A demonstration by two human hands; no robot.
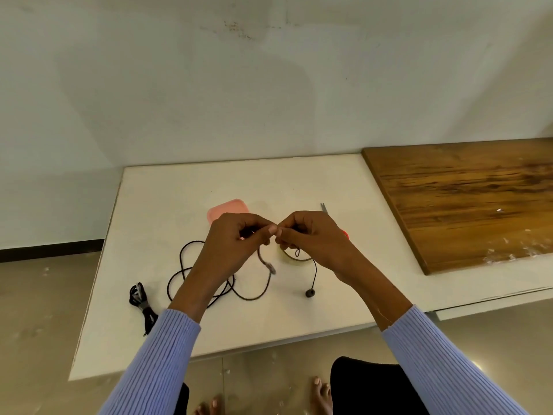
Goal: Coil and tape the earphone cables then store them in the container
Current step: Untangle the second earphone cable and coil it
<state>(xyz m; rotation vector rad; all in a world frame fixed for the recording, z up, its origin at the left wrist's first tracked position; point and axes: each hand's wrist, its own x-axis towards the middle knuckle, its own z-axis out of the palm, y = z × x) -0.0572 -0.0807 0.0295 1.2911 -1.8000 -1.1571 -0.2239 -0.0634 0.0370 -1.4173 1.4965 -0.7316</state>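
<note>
Desk (185,187): white, against a pale wall.
Left hand (239,235): pinched black earphone cable (179,274).
Right hand (308,232): pinched the same cable.
Container (227,208): pink, behind the hands.
Coiled cable (140,301): near left edge.

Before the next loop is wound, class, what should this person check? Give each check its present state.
1. Left hand grips the loose cable: ok.
2. Right hand has a grip on it too: ok.
3. Earbud hangs free of knots: cannot tell.
4. Tape roll within reach: ok.
5. Pink container open and ready: cannot tell.
6. Bundled cable already taped: cannot tell.
</note>
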